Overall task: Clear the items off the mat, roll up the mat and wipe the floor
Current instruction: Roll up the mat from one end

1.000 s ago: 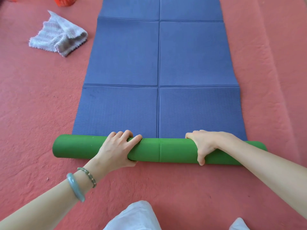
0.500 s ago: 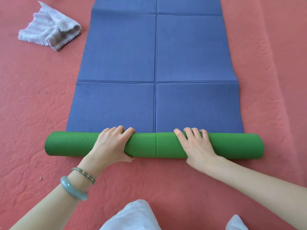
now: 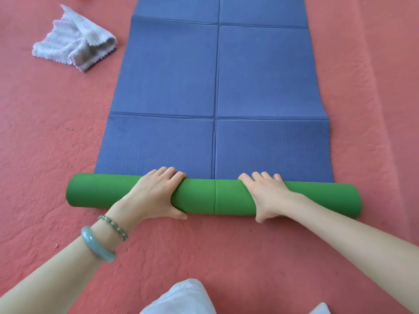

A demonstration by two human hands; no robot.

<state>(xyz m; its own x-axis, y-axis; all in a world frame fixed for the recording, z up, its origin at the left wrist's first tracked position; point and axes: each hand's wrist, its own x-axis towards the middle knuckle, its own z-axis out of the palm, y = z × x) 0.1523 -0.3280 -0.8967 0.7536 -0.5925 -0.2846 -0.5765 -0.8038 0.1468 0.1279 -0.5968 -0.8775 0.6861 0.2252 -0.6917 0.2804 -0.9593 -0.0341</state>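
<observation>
On top of the green roll (image 3: 215, 197), your fingers (image 3: 169, 172) are curled over the far edge and your thumbs (image 3: 179, 214) are tucked under the near side. So left hand (image 3: 154, 196) and right hand (image 3: 267, 198) each wrap the tube, one on either side of the centre crease.

Looks like you're mid-roll on the mat (image 3: 215, 75). Most of it lies flat and blue ahead of you, with nothing sitting on it.

Tip: push both hands forward at the same rate and press down a bit so the layers wind tight and the ends line up, otherwise I'd guess it telescopes.

The foam looks springy, finely ribbed on the blue face and smoother on the green back. Those fold creases might kink the roll as they come round. The floor (image 3: 56, 143) is rough, matte red stuff, so it should grip rather than slide. A crumpled, fuzzy striped cloth (image 3: 74, 44) sits just left of the mat, handy for wiping later.
</observation>
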